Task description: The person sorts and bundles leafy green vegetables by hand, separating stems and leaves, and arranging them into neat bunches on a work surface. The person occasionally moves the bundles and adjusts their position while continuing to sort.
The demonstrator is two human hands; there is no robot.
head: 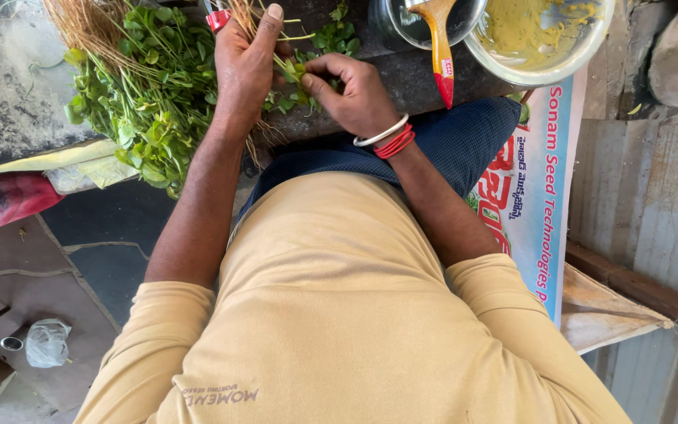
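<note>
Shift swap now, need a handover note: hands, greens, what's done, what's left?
Left hand: shut around a bunch of leafy stems, roots up.
Right hand: fingertips pinching a sprig of that same bunch.
Pile of greens: lies beside the left hand, roots still on.
Steel bowl of yellow paste: beyond the right hand, untouched.
Done: cannot tell.
Left: the bunch in hand and the pile.

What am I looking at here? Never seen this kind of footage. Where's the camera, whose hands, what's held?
No machine: one camera worn on a person's head looks down past their tan shirt at two bare hands. The left hand grips rooted green sprigs; the right hand, bangles at the wrist, pinches the same sprigs. A pile of leafy greens lies left on the dark slab. A metal bowl of yellow paste and a red-tipped wooden handle sit beyond.
</note>
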